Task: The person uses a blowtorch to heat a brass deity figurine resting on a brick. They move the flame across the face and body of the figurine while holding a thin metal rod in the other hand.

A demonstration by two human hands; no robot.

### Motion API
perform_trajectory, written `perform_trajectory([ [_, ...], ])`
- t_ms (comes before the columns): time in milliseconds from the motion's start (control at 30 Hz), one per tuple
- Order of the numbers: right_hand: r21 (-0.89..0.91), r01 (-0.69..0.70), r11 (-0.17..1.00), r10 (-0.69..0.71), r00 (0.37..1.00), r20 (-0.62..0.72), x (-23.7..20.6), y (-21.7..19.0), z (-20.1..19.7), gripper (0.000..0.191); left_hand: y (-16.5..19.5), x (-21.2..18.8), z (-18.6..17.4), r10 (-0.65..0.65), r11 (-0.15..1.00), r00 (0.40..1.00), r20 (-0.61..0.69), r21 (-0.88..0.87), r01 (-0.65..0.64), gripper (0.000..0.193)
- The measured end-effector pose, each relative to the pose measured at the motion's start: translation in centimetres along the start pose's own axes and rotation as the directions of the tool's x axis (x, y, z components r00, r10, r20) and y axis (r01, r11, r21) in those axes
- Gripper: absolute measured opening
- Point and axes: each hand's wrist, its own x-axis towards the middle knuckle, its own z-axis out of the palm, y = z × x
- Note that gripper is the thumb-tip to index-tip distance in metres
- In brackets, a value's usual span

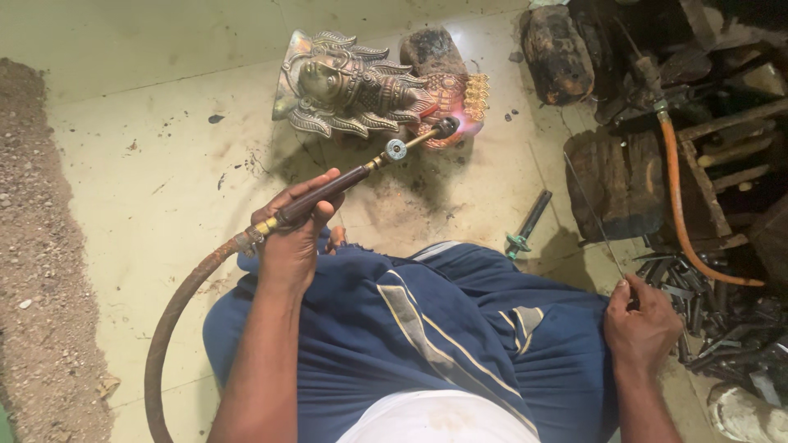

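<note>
Flame glows pink-orange at the nozzle of a brass-tipped gas torch with a dark brown handle (345, 182), its tip held against the reddened base of an ornate brass deity figure (361, 89) that lies on its side on the pale, stained floor (164, 164). The left hand (294, 238) has its grip wrapped tight around the torch handle, fingers curled over it, with a rusty brown hose (176, 308) running from the back of the torch down past the knee. A dark, charred block (432, 51) sits just behind the figure, touching it. The right hand (642, 320) rests low on the right, its grip pinched closed on a thin metal rod (593, 215) that rises toward a blackened wooden block (617, 184). Near that hand lies a heap of dark metal tools and scraps (714, 316). An orange hose (681, 213) curves down across the wooden clutter on the far right. A small green-collared tool (528, 226) lies on the floor between the knee and the block. Blue cloth with pale stripes (427, 328) covers the person's lap, and loose gravelly dirt (41, 246) borders the floor on the left
</note>
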Motion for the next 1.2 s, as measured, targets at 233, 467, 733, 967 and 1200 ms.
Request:
perform_trajectory([
  [233,-0.004,0.051,0.999,-0.051,0.999,-0.013,0.2,-0.1,-0.1,0.016,-0.4,0.7,1.2,-0.002,1.0,0.999,-0.032,0.031,0.003,0.045],
  [467,0.009,-0.018,1.0,0.018,1.0,-0.016,-0.2,-1.2,-0.3,0.019,-0.7,1.6,3.0,0.222,0.954,0.973,0.058,0.192,-0.229,0.028],
  [733,0.143,-0.078,0.987,0.079,0.997,-0.003,-1.2,-3.5,-0.3,0.019,0.6,2.0,2.0,0.066,0.981,0.997,-0.032,0.187,-0.059,0.044],
  [967,0.154,-0.041,0.987,0.049,0.998,-0.05,-2.3,-4.4,0.2,0.017,1.7,2.6,1.8,0.071,0.971,0.997,-0.04,0.23,-0.06,0.06],
  [1200,0.182,-0.053,0.982,0.062,0.997,-0.045,-2.5,-5.7,-0.1,0.016,1.9,3.1,1.5,0.106,0.964,0.994,-0.012,0.247,-0.099,0.062],
])
